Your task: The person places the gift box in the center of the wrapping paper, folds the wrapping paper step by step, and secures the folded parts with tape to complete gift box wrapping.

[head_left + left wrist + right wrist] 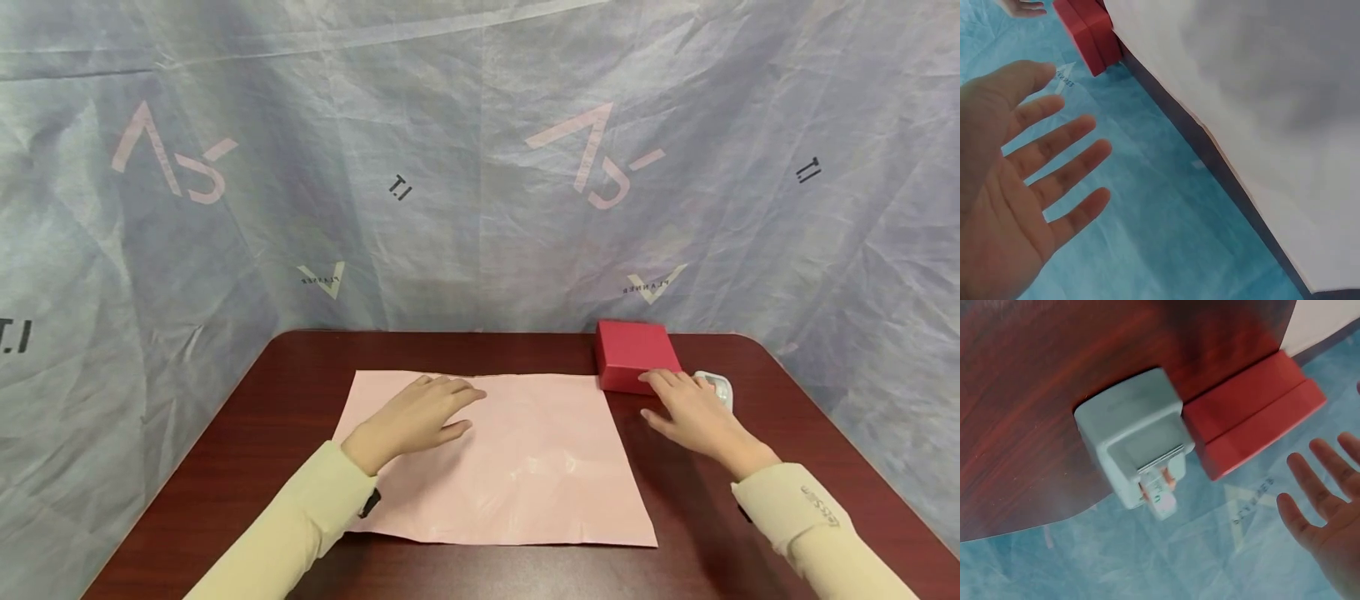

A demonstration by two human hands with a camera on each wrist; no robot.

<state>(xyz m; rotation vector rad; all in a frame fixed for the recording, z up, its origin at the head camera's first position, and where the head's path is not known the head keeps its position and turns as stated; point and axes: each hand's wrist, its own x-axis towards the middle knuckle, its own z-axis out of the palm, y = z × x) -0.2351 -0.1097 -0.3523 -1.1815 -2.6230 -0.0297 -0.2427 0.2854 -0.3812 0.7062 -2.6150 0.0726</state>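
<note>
A large sheet of pink paper (525, 483) lies flat on the table, slightly creased. My left hand (420, 417) hovers over its left part, fingers loosely extended and nothing held; the left wrist view shows the same hand (1029, 169) with spread fingers. Above the table's right side is my right hand (693, 421), also holding nothing, near a red box (637, 346). Partly hidden behind that hand in the head view is a grey-white tape dispenser (723, 392). In the right wrist view the dispenser (1135, 419) shows a metal cutting strip, close beside the red box (1254, 412).
The dark reddish-brown table (247, 450) has rounded far corners. Pale printed cloth (480, 167) hangs behind it and along both sides. The box stands at the paper's far right corner, near the back edge.
</note>
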